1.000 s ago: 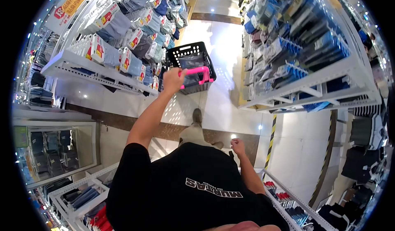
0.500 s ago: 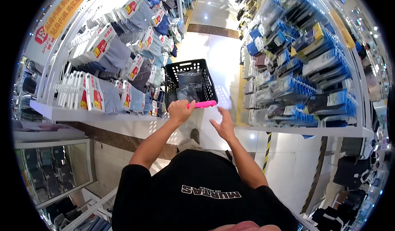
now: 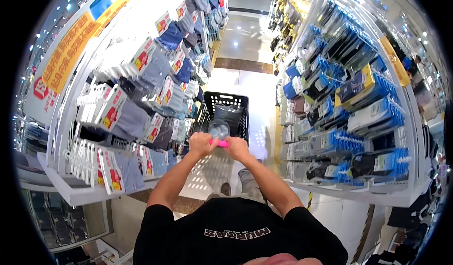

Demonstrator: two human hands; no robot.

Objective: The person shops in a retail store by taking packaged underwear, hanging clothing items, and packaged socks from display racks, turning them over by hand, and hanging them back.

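The left hand (image 3: 200,143) is grasping the left part of a pink handle (image 3: 219,143), its fingers curling over the bar, and the right hand (image 3: 237,148) is now closing around the right end, with only a short pink stretch showing between them. That right hand is making the main change: half a second ago it was reaching out with its fingers spread, just short of the bar, and a second ago it was hanging beside the body, while the left hand was already holding on. The grip is thus becoming a shared one, which is probably giving steadier control. The handle is sitting at the near end of a black basket (image 3: 246,118), which is standing in the aisle, nearer the left rack (image 3: 56,182) than the right rack (image 3: 377,195). Inside, a clear-wrapped item (image 3: 218,129) is lying towards the near end, and a dark package (image 3: 229,114) is resting behind it. Whether wheels are carrying the basket, the view is not showing.
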